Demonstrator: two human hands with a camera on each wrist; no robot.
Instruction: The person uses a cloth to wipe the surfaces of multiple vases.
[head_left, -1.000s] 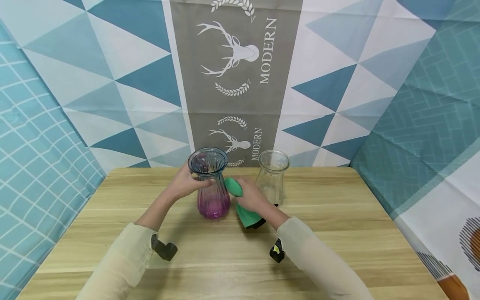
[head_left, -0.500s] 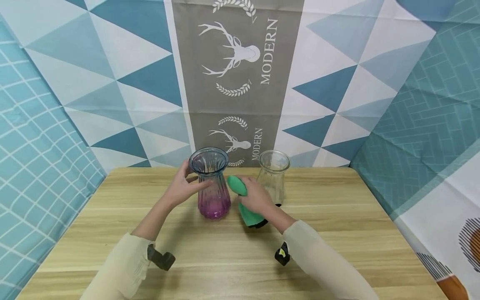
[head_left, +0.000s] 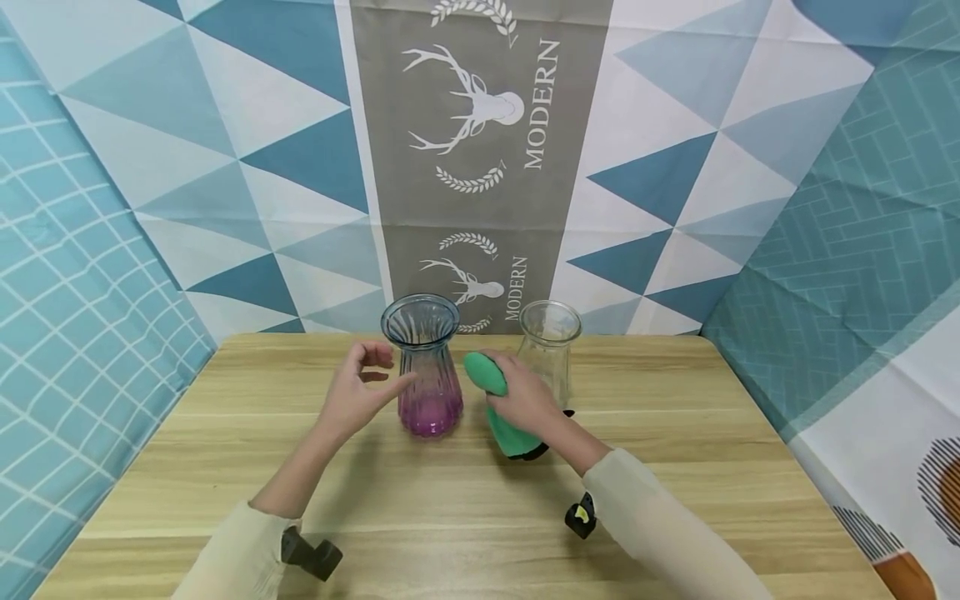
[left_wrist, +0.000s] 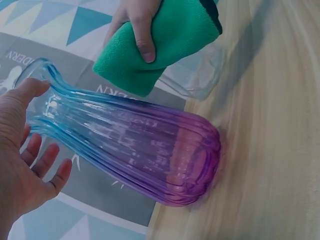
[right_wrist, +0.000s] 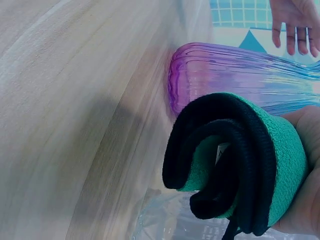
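Note:
A ribbed glass vase (head_left: 430, 375), blue at the rim and purple at the base, stands upright on the wooden table. Beside its left side is my left hand (head_left: 362, 390), fingers loosely spread and thumb near the glass; in the right wrist view those fingers stand apart from the vase. My right hand (head_left: 522, 392) grips a folded green cloth (head_left: 486, 373) with dark edging, held to the right of the vase and apart from it. The left wrist view shows the thumb pressing the cloth (left_wrist: 160, 50).
Behind my right hand stands a clear glass vase (head_left: 551, 333), partly hidden by the hand and cloth. A patterned backdrop (head_left: 472, 167) rises at the table's far edge. The wooden table (head_left: 450, 517) extends toward me on both sides.
My left hand has come off the coloured vase and moved left, its fingers opening. My right hand has drawn the cloth to the right, away from the vase.

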